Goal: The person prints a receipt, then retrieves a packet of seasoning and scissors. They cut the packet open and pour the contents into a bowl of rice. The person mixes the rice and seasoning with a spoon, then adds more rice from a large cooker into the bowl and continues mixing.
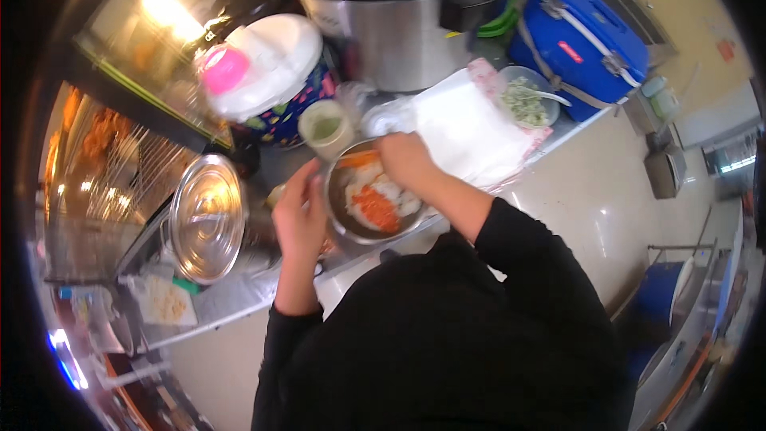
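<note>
A round metal bowl (pixel 339 231) sits before me near the counter's edge. Inside it lie white food (pixel 408 202) and a heap of orange-red, finely cut food (pixel 376 208). My right hand (pixel 407 158) is curled over the bowl's far right side; whatever its fingers may grip is hidden. An orange strip (pixel 357 159) shows beside those fingers, too blurred to name. At the bowl's left rim my left hand (pixel 299 209) is raised, thumb and fingers apart, with nothing seen between them. Just beyond the bowl stands a pale cup (pixel 328 139) with green contents.
White paper sheets (pixel 464 126) lie right of the bowl, near a bowl of shredded greens (pixel 526 102) with a white spoon. Behind stand a large steel pot (pixel 395 36), a white-lidded container (pixel 275 84) and a blue cooler box (pixel 580 42). A metal lid (pixel 208 218) leans at left.
</note>
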`<move>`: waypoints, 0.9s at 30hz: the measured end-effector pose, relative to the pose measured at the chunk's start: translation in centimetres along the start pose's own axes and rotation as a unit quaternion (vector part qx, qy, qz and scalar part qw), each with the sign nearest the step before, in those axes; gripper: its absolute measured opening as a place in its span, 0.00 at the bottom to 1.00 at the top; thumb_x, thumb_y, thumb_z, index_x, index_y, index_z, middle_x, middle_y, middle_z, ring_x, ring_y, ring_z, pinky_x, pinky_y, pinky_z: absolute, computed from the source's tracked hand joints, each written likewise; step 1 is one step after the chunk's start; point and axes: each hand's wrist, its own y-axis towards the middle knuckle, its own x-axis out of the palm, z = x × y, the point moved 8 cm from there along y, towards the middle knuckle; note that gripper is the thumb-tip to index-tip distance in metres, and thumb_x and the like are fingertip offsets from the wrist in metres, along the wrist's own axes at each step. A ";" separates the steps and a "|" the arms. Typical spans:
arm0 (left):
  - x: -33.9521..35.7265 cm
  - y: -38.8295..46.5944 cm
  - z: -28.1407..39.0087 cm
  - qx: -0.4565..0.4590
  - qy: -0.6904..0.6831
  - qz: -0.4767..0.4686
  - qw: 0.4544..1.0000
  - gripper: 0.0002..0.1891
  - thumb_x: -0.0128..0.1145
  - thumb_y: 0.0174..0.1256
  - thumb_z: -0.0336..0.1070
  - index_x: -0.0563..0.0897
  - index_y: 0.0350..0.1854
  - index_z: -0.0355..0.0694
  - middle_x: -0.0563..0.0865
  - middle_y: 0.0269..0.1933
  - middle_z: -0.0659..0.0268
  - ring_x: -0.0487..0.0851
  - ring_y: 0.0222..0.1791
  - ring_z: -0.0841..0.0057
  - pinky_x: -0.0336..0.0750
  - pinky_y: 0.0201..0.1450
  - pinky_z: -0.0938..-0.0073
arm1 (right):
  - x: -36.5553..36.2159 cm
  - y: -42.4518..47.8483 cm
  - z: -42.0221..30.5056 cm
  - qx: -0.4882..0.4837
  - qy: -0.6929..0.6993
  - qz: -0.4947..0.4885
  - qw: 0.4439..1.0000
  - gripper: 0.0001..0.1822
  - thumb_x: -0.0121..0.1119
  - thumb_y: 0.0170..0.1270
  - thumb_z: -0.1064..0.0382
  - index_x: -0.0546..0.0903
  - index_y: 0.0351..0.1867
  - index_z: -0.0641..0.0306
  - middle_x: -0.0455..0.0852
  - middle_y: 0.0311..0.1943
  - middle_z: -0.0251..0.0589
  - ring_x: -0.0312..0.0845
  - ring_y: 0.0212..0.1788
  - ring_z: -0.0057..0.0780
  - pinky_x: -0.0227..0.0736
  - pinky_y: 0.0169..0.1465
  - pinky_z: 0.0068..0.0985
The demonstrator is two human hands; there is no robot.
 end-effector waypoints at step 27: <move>58.0 -13.0 11.2 -0.585 -0.560 -0.077 0.582 0.27 0.60 0.62 0.54 0.73 0.54 0.39 0.73 0.52 0.56 0.67 0.57 0.59 0.63 0.58 0.32 | -20.8 -40.5 58.1 0.323 0.871 0.214 0.302 0.08 0.61 0.64 0.60 0.77 0.39 0.58 0.80 0.27 0.27 0.74 0.25 0.15 0.72 0.34 0.19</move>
